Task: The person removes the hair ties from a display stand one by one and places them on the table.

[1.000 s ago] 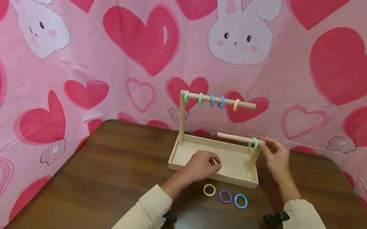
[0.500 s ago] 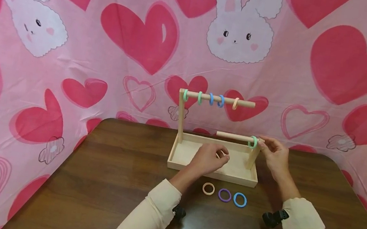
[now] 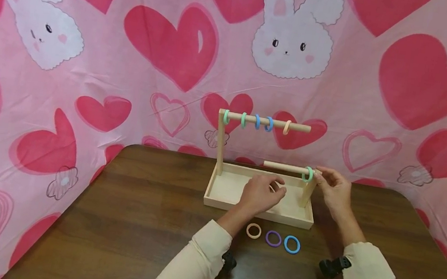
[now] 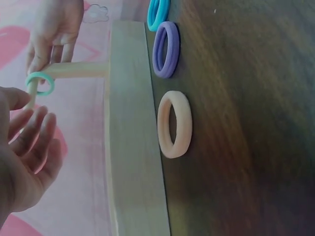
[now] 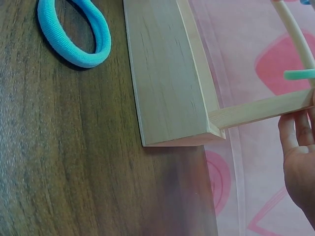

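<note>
- Biggest thing: a pink fabric backdrop (image 3: 241, 0) with red hearts and white bunnies, hung on the far side.
- Next, the dark brown wood-grain surface (image 3: 132, 221).
- On it, a pale wooden rack (image 3: 258, 215): tray base, a high rod (image 3: 278, 124) off the left post and a lower rod (image 3: 285, 167) off the right post, its free end pointing left.
- Right hand (image 3: 336, 193): cream-sleeved arm in from the near right, thumb and fingers pinching the lower rod's post end, just right of the ring there. Can't tell if they touch that ring.
- Left hand (image 3: 259, 194): reaching over the tray from the near left, back of the hand up, fingers loosely curved, thumb apart, nothing held that I can see.
- Rings, smallest: a mint-green fabric-looking ring (image 5: 299, 74) hangs round the lower rod, by its post. Two mint, two blue and a peach hang on the high one. Loose at the near side, left to right: peach ring (image 4: 183, 125), purple ring (image 4: 175, 49), bright-blue ring (image 5: 81, 60).
- My read: it's a ring-handling step at the lower rod; the next move calls for a steady rack and a light pinch from the left.
</note>
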`<state>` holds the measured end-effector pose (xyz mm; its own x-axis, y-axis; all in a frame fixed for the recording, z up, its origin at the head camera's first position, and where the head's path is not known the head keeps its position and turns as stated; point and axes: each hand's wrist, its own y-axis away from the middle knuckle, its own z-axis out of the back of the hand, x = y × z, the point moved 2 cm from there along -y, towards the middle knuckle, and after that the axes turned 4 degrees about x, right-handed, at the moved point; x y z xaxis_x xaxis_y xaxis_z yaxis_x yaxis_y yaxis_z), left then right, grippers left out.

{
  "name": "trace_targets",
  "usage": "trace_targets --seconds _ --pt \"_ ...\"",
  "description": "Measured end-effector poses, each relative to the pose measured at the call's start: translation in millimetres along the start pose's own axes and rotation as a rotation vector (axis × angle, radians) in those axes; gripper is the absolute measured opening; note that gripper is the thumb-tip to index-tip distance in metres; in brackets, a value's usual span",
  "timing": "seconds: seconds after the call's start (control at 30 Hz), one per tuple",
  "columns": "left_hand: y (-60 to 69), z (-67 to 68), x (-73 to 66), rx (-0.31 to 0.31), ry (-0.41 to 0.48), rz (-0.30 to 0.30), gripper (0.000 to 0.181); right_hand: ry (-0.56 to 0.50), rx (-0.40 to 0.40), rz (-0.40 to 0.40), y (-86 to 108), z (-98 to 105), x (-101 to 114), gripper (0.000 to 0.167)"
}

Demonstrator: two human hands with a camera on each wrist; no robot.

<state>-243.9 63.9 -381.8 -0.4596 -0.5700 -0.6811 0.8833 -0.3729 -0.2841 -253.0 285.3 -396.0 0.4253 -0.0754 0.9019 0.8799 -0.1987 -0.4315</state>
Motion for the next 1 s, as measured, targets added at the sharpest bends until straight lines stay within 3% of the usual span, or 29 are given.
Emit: trace_targets --seconds 0.43,0.77,1.0 --pt "-5.6 -16.0 -6.1 -0.121 0.054 0.002 0.018 0.008 0.003 -0.007 1.8 0 -2 0.018" --pt "-10.7 -25.4 -7.8 -0.211 -0.018 -0.042 0.018 -0.046 0.008 0.016 2.0 -2 -1 0.018" --pt "-13.5 -31.0 -8.3 -0.264 -0.065 -0.118 0.017 -0.040 0.003 0.019 1.0 -2 -2 0.023"
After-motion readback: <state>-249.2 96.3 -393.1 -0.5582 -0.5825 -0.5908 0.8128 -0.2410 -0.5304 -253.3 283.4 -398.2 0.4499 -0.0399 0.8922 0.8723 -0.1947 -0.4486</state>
